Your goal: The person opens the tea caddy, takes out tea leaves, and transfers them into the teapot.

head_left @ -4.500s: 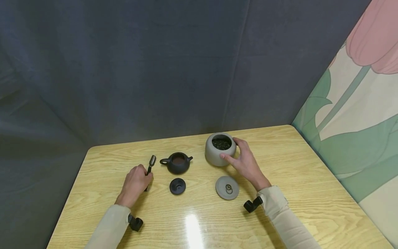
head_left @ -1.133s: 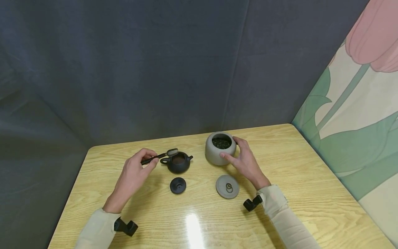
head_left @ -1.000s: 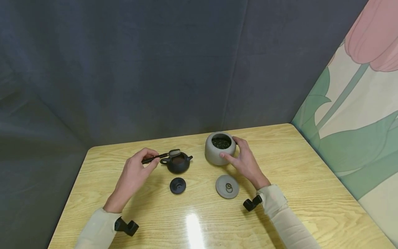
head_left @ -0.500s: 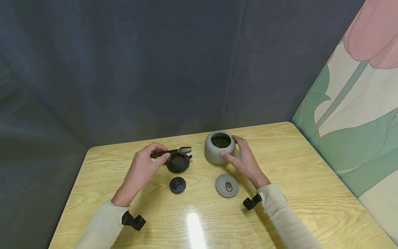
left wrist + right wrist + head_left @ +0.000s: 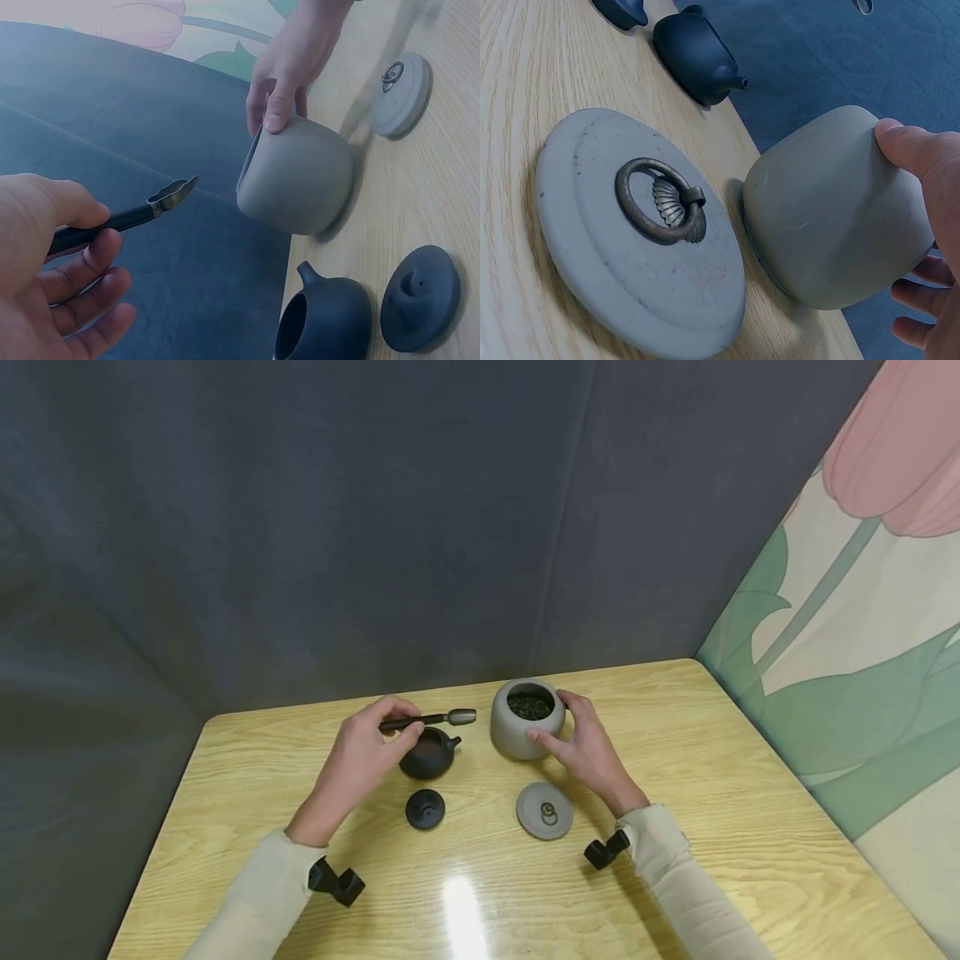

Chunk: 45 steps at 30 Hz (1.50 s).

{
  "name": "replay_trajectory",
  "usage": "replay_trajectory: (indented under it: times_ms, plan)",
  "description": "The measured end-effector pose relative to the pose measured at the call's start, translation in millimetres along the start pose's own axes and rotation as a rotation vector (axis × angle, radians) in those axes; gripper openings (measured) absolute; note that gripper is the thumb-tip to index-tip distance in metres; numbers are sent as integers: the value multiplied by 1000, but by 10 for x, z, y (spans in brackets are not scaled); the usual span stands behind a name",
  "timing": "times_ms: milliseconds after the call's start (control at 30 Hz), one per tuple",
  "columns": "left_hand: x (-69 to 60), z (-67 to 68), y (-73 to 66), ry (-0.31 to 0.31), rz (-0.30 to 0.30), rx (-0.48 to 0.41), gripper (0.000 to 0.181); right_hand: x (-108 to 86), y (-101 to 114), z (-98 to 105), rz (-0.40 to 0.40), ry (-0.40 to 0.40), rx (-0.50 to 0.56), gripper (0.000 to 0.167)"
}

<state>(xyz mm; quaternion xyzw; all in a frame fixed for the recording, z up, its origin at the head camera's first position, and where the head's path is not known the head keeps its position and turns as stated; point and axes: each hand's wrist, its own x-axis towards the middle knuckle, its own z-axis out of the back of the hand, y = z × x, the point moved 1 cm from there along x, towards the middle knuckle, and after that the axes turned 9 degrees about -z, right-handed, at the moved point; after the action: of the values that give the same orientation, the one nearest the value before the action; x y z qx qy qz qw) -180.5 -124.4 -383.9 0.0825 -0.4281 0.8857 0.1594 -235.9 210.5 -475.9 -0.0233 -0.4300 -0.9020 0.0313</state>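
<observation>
My left hand [image 5: 362,766] pinches the dark handle of a small scoop [image 5: 460,717] between thumb and fingers, held above the dark teapot [image 5: 426,762]. The scoop's metal head [image 5: 172,196] points toward the grey jar [image 5: 298,180] and does not touch it; no leaves show in it. My right hand [image 5: 592,752] grips the right side of the grey jar [image 5: 516,733], thumb on the near side and fingers on the far side. Dark leaves [image 5: 530,706] lie inside the jar. The left hand hides the teapot's handle in the head view.
The teapot's dark lid [image 5: 425,810] lies in front of the teapot. A grey lid with a metal ring [image 5: 544,822] lies in front of the jar, near my right wrist. A dark curtain [image 5: 375,527] stands behind the wooden table [image 5: 240,810], with a flowered cloth [image 5: 862,693] at the right.
My left hand took the scoop up from the table's left side, swung its head rightward and carried it over the teapot toward the jar. The right hand stays on the jar.
</observation>
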Motion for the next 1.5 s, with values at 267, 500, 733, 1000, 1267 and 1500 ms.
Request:
replay_trajectory:
  times_ms: [267, 500, 733, 1000, 1267, 1500]
  plan:
    - [66, -22, -23, -1, -10, 12, 15, -3, -4, 6, 1, -3, -5, 89]
    - [139, -54, -55, 3, -27, 3, 16, 3, -12, -8, 6, -8, -3, 88]
    - [218, -80, -91, 4, -38, 14, 15, 4, -4, -16, -3, -2, -4, 89]
    - [293, -85, -123, 12, -43, 22, 15, 0, 1, -8, -8, 0, -8, 89]
    - [374, -159, -152, 31, -66, 41, 15, -3, -7, -5, -15, -4, -10, 88]
    - [455, -224, -148, 33, -94, 61, 14, -10, -4, -15, -17, -5, -4, 89]
